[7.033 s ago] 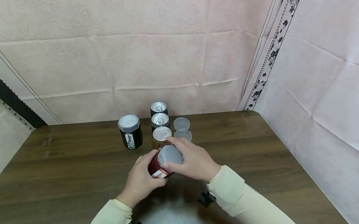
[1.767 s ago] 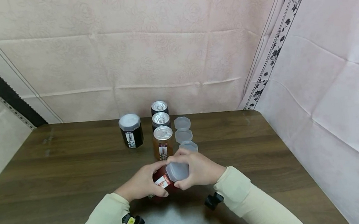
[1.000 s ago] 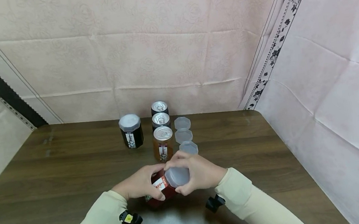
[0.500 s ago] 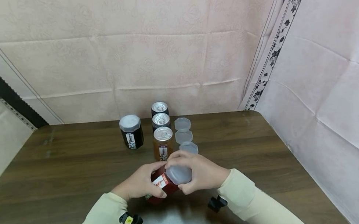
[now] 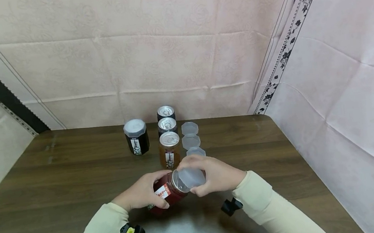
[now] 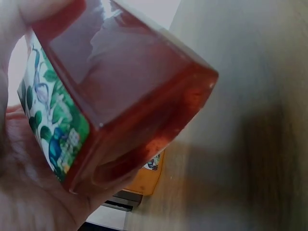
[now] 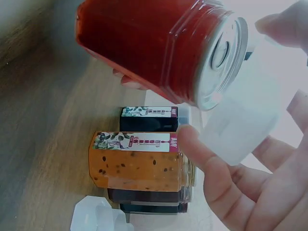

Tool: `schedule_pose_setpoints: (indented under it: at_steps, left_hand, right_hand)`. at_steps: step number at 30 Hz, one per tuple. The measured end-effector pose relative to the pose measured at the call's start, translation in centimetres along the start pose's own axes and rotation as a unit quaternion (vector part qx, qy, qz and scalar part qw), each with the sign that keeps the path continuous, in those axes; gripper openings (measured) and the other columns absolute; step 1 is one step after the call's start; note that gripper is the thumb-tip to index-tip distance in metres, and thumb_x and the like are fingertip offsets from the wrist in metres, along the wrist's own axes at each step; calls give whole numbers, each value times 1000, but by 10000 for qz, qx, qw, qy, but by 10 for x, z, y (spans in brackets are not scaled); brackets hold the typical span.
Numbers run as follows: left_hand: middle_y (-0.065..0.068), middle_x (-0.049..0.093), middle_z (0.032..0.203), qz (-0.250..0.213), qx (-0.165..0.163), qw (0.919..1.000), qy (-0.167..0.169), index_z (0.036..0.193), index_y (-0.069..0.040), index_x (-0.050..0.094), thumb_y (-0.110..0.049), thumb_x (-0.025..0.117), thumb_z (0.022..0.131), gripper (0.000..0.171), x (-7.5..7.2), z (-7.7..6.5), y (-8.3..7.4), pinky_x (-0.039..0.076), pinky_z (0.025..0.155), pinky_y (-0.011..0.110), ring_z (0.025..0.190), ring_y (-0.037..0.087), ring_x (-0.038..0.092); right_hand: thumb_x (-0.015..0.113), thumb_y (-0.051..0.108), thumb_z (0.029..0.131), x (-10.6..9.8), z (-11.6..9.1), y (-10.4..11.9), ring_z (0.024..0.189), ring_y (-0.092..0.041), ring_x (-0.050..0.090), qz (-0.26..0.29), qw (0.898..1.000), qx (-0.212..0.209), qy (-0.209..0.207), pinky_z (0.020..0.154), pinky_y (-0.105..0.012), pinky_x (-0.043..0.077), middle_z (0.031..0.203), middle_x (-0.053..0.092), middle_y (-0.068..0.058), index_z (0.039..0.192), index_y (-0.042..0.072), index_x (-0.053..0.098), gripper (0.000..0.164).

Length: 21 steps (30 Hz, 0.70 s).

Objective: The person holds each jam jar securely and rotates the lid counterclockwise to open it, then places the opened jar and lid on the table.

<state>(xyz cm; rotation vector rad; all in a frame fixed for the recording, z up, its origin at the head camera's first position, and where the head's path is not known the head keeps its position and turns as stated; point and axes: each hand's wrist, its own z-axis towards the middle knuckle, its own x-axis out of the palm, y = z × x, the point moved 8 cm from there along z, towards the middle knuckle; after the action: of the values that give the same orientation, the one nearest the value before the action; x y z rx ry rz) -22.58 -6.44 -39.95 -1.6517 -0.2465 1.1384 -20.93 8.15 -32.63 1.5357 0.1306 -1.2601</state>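
My left hand point(image 5: 142, 193) grips a faceted jar of red contents point(image 5: 172, 196), tilted with its top toward the right. In the right wrist view the jar's silver pull-ring top point(image 7: 222, 61) is bare. A translucent plastic lid point(image 5: 192, 177) is pinched in my right hand point(image 5: 215, 172), just off the jar's top. The left wrist view shows the jar's base and a label with green leaves point(image 6: 53, 115). Right behind the hands stands an orange jar with dark seeds point(image 7: 139, 166), its silver top uncovered.
Two dark jars with silver tops, the nearer dark jar point(image 5: 167, 125) among them, stand in line behind the orange one. Beside them lie three loose translucent lids point(image 5: 191, 141). A black jar with its lid on point(image 5: 136, 137) stands to the left, on the wooden table point(image 5: 76, 175).
The lid has come off the red jar and moved right with my right hand, baring the silver top. Over the longer span, a third loose lid has come into view beside the jars.
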Motion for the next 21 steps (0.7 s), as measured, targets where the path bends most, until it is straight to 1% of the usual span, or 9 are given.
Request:
schedule_pose_setpoints:
  at_steps: [7,10,14,18,21]
  left_hand:
    - [2,62,114,39,-26,9999,-111,134,-9,51,-29,81,62,81,-3,0,1,49,81,37,99,19,55]
    - [3,61,115,7,-57,9998,-174,135,-8,50,-29,82,62,82,-3,0,2,49,81,38,99,20,55]
    - [3,61,116,-64,-71,9997,-235,135,-8,50,-29,82,62,82,-4,-1,2,48,81,39,100,21,55]
    - [4,61,118,-164,-81,9994,-299,136,-8,49,-29,81,63,82,-5,-1,3,48,83,39,102,22,55]
    - [5,61,118,-179,-73,9990,-415,136,-8,49,-29,81,63,82,-7,-2,3,49,83,39,103,23,55]
  right_hand:
    - [76,16,77,-3,-1,-3,105,-16,51,68,9999,89,-88,77,-35,53,126,52,6,124,25,59,51]
    - [77,17,78,-5,-2,-5,105,-16,51,112,9998,112,-136,77,-34,53,126,52,6,124,23,59,51]
    - [77,20,79,-7,-5,-10,103,-16,51,31,9995,209,-228,76,-32,52,128,52,5,126,20,57,51]
    - [78,23,80,-9,-7,-14,101,-18,51,1,9988,392,-305,75,-37,54,129,51,3,128,19,55,53]
    - [78,25,80,-10,-8,-17,101,-19,52,76,9979,551,-338,76,-41,54,127,51,2,129,19,54,54]
